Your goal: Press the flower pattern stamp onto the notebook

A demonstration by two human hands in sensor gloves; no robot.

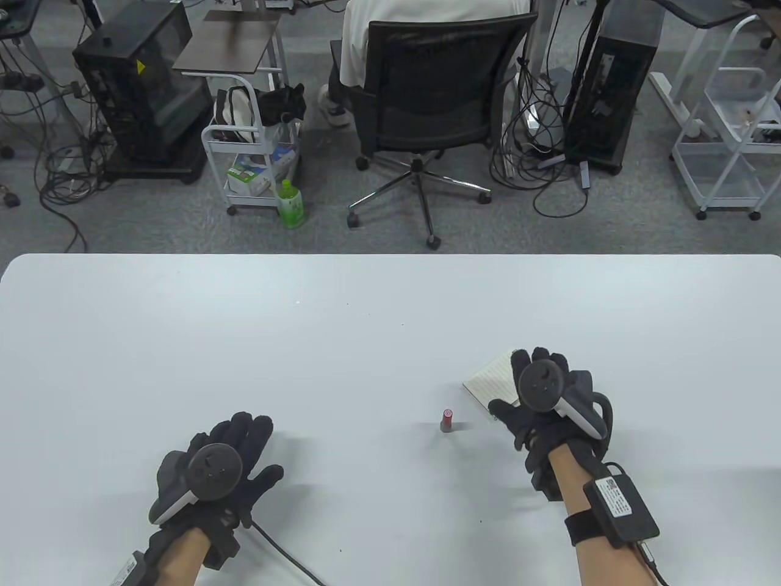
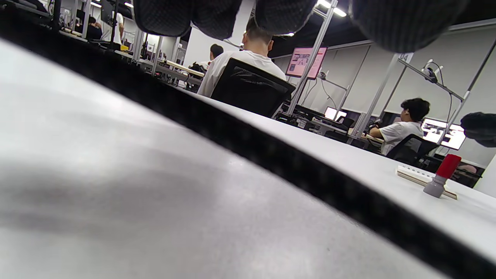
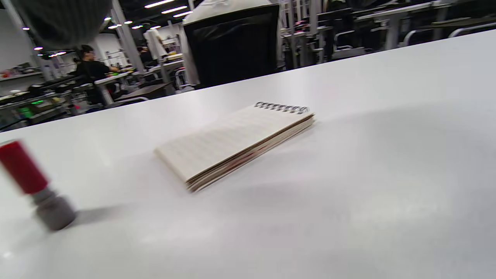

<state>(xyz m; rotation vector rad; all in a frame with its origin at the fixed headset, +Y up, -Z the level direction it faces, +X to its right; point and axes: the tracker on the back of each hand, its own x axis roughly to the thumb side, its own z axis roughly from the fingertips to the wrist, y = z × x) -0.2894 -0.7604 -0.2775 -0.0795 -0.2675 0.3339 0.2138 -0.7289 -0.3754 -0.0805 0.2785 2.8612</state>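
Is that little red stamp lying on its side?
No. The stamp stands upright on the table, grey base down, beside the spiral notebook.

White table (image 1: pixel 244 342) bearing stamp (image 1: pixel 447 420), spiral notebook (image 1: pixel 493 381).

Beyond the white table (image 1: pixel 244 342) — an office chair (image 1: pixel 427 110), a green bottle (image 1: pixel 291 204).
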